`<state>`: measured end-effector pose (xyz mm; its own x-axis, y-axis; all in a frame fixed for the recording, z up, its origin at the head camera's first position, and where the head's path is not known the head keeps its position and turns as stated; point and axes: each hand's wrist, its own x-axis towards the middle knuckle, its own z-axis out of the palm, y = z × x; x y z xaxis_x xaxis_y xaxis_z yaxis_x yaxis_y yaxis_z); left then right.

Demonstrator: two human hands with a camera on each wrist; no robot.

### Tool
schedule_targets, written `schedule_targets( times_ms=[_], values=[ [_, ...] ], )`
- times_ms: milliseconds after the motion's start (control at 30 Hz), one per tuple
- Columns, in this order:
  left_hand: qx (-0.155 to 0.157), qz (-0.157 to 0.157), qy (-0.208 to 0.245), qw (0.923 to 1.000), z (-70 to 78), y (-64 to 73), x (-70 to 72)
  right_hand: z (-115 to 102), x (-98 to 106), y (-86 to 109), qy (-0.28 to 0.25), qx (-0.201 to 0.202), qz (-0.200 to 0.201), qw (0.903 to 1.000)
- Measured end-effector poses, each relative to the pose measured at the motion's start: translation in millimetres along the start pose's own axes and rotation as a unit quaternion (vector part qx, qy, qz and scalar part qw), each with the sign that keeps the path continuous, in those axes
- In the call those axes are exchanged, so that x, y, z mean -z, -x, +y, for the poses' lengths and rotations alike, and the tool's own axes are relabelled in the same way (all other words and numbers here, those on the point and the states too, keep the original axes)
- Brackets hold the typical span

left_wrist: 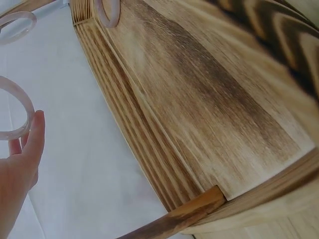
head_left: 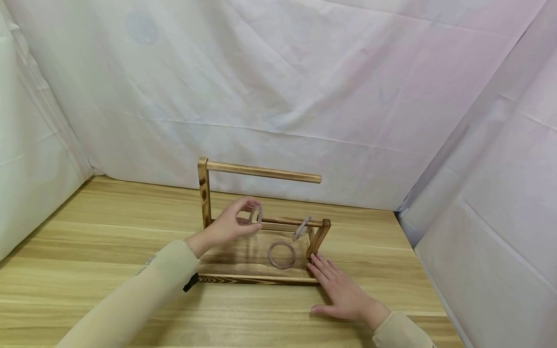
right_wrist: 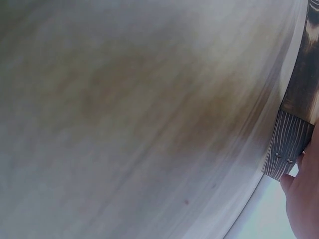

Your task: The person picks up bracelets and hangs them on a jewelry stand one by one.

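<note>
A pale lilac bangle point(head_left: 259, 210) is pinched between the thumb and fingers of my left hand point(head_left: 226, 224). It stands upright at the free left end of the lower rod point(head_left: 283, 221); whether the rod passes through it I cannot tell. A second bangle point(head_left: 300, 229) hangs on that rod near its right post. A third bangle point(head_left: 270, 261) lies in the wooden stand's tray point(head_left: 235, 256). My right hand point(head_left: 341, 292) lies with fingers extended, fingertips touching the tray's right side by the post point(head_left: 319, 238). In the right wrist view only part of that hand point(right_wrist: 305, 199) shows.
The stand's taller left post point(head_left: 204, 193) carries an upper rod point(head_left: 265, 172) above my left hand, its right end free. Pale cloth point(head_left: 278, 96) hangs behind and at both sides of the wood-grain table point(head_left: 109, 232). A small black piece point(head_left: 190, 282) sits at the tray's front left corner.
</note>
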<state>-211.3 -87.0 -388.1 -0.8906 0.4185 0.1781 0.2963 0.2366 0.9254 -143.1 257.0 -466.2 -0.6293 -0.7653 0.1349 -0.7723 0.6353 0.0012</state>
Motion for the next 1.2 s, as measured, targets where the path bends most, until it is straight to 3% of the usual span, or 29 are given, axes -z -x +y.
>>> schedule_targets(
  times_ms=[467,833,1200],
  values=[
    [-0.01,-0.01,0.007,0.9999,4.7,-4.5,-6.2,-0.8,0.1,-0.3,0.001,0.0,-0.003,1.0],
    [-0.033,0.0,-0.01,0.9994,7.3,-8.9,-9.3,-1.6,0.3,-1.0,-0.002,-0.011,-0.014,0.9998],
    [-0.024,-0.008,-0.018,0.9995,8.7,-13.5,-11.7,-1.6,0.6,-0.8,0.002,-0.014,-0.015,0.9998]
  ],
)
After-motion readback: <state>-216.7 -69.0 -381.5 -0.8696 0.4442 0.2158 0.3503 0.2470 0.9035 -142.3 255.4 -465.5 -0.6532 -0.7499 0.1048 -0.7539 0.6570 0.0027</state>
